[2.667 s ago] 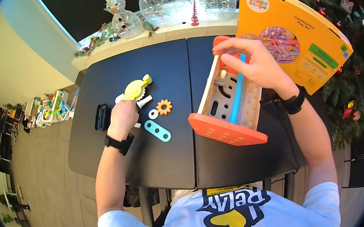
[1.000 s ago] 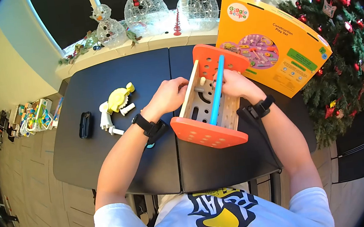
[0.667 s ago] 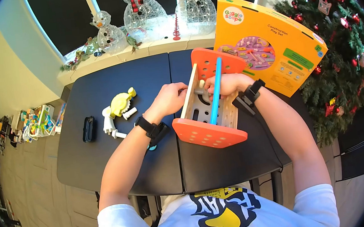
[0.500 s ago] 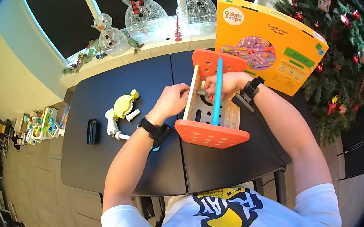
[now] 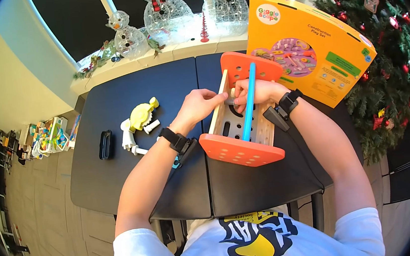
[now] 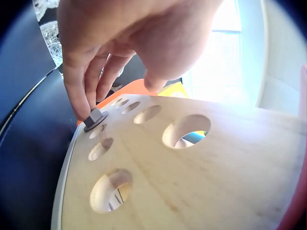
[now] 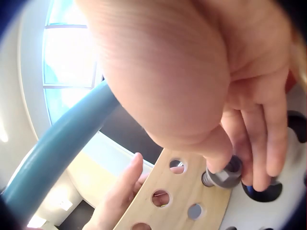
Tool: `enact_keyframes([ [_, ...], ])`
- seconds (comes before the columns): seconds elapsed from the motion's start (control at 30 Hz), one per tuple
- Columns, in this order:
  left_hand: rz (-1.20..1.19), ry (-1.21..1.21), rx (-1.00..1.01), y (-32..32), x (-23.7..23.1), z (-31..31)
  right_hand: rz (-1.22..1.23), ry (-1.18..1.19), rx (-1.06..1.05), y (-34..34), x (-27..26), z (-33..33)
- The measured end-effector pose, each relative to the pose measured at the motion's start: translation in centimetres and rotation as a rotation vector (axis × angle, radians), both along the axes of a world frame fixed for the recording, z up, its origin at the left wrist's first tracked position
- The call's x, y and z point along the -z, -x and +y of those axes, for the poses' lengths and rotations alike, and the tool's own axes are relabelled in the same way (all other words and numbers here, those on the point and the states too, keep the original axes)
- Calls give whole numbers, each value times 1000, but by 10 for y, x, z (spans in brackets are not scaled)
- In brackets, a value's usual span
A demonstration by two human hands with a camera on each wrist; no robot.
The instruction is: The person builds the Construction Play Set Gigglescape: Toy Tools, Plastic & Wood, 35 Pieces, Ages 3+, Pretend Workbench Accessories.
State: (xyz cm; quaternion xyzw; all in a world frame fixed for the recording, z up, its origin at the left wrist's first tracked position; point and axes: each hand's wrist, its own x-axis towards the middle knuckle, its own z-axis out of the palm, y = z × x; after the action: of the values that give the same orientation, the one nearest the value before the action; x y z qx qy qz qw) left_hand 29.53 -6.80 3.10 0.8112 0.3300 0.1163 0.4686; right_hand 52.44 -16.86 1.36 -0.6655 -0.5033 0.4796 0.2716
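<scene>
A wooden toy toolbox (image 5: 243, 159) with red ends and a blue handle bar (image 5: 249, 100) stands on the table. My left hand (image 5: 199, 106) is at its left side panel (image 6: 158, 177). Outside that panel, in the left wrist view, my fingertips hold the head of a grey toy bolt (image 6: 96, 119) seated in a hole; the thumb is by the panel's upper edge. My right hand (image 5: 260, 91) reaches inside, under the bar. In the right wrist view its thumb and fingers pinch a grey nut (image 7: 229, 175) at the bolt's threaded end.
Left on the table lie a yellow toy saw-like piece (image 5: 142, 117) with a white handle, white bolts (image 5: 152, 126) and a black case (image 5: 106, 145). A blue strip (image 5: 176, 164) is mostly behind my left wrist. An orange box (image 5: 316, 39) stands behind the toolbox, beside a decorated tree (image 5: 379, 57).
My left hand has left the loose parts and come to the toolbox's left panel. My right hand has gone from above the toolbox down inside it, to the nut.
</scene>
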Motion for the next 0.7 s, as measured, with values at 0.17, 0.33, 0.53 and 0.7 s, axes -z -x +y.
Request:
enact_keyframes([
  [0.17, 26, -7, -49, -6, 6, 3, 37, -26, 29, 6, 0, -3],
  [0.33, 39, -33, -59, -7, 4, 3, -64, 2, 30, 8, -6, -3],
  [0.53, 18, -105, -72, -10, 7, 1, 59, 82, 28, 3, -4, -3],
  [0.7, 18, -138, -76, -11, 6, -1, -95, 70, -51, 0, 1, -3],
])
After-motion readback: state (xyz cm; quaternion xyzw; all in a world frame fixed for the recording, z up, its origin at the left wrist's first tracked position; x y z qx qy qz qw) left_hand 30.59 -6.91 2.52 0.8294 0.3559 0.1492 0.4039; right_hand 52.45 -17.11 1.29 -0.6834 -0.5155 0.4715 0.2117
